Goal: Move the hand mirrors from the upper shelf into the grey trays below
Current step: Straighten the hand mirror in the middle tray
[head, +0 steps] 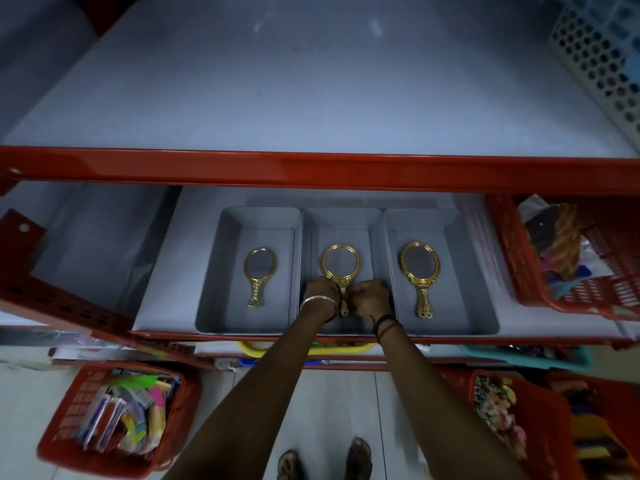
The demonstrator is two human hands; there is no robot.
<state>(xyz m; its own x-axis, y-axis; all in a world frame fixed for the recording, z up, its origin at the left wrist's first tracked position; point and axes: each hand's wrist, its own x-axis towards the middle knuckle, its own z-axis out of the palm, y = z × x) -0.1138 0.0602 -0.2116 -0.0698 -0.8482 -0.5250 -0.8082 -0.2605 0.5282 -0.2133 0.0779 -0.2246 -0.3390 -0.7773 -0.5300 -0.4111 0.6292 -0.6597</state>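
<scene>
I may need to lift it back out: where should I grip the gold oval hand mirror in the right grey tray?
Probably by the ornate handle of the gold oval hand mirror, from the near, open side; it lies flat, handle toward you, glass farther back.

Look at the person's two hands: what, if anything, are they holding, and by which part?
Both the left hand and the right hand grip the middle gold hand mirror by its handle, over the centre grey tray.
</scene>
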